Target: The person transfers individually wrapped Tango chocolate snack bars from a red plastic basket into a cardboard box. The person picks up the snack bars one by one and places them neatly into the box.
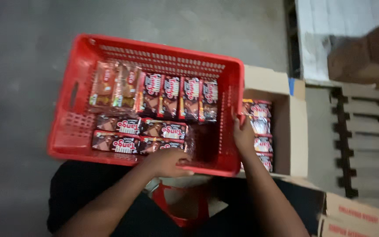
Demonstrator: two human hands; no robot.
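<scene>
Inside the red slotted plastic crate [73,131] lie rows of brown wafer packets [154,109]. My left hand [167,162] curls its fingers over the near rim; my right hand [243,136] grips the side wall. Beside it, an open cardboard box [292,131] holds more packets [259,127].

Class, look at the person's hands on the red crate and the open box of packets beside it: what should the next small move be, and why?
Probably the right hand should let go of the red crate rim and dip into the cardboard box for another packet. That hand rests on the crate's edge right above the box's packets, the crate's right corner is bare, and the left hand already steadies the near rim.
</scene>
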